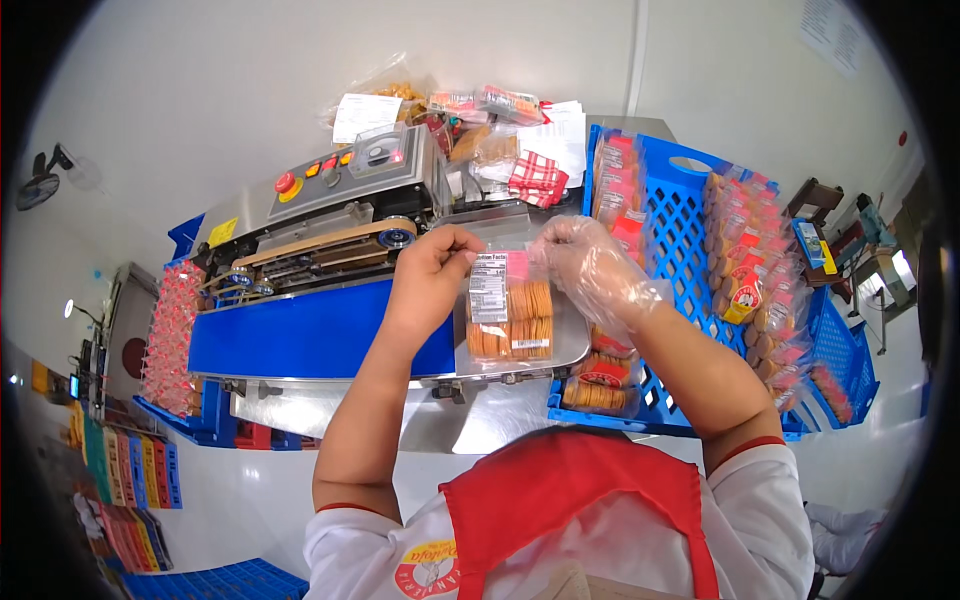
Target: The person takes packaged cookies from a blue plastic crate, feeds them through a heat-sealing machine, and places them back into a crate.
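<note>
A clear plastic bag of round biscuits (531, 319) lies label side up on the steel end plate (574, 346) of a band sealing machine (319, 180). My bare left hand (442, 270) pinches the bag's upper left corner between thumb and fingertips. At the upper right corner, my right hand (581, 259), in a clear plastic glove, grips the bag's open-looking top edge. The machine's blue conveyor belt (322, 334) runs off to the left of the bag, below the tan sealing band (322, 241). Whether the bag's mouth is closed cannot be told.
To the right, a blue plastic crate (679, 217) holds rows of packed biscuits (739, 247). Another pile of filled bags (172, 345) stands at the belt's far left. Behind the machine are papers (559, 142), a red checked cloth (538, 180) and more bags. A person's sleeve (844, 536) shows at lower right.
</note>
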